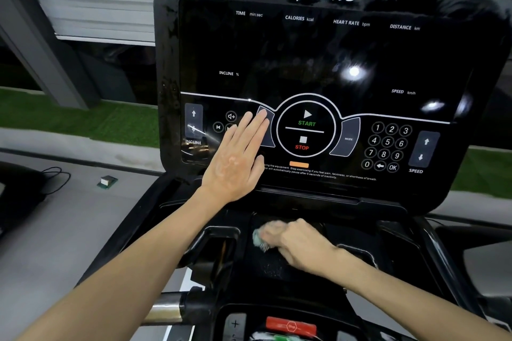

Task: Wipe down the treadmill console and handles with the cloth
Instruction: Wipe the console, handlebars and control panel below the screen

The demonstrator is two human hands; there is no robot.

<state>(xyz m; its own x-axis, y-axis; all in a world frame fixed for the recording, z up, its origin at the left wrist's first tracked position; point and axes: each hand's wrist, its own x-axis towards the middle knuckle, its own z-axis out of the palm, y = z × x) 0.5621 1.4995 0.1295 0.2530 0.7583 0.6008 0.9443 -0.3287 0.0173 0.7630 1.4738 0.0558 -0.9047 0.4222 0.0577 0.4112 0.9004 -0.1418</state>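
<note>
Left hand (238, 156) flat (right hand (300, 241) fisted)

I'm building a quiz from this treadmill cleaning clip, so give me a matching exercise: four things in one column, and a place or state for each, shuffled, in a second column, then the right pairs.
Things:
1. left hand
2. right hand
3. cloth
4. red stop button

Places or states:
A. bunched, pale green, pressed on the black tray below the screen
B. flat, fingers spread, on the console beside the START/STOP circle
C. at the bottom edge of the view, below the tray
D. closed around the cloth, blurred

Pairs: 1-B, 2-D, 3-A, 4-C
</note>
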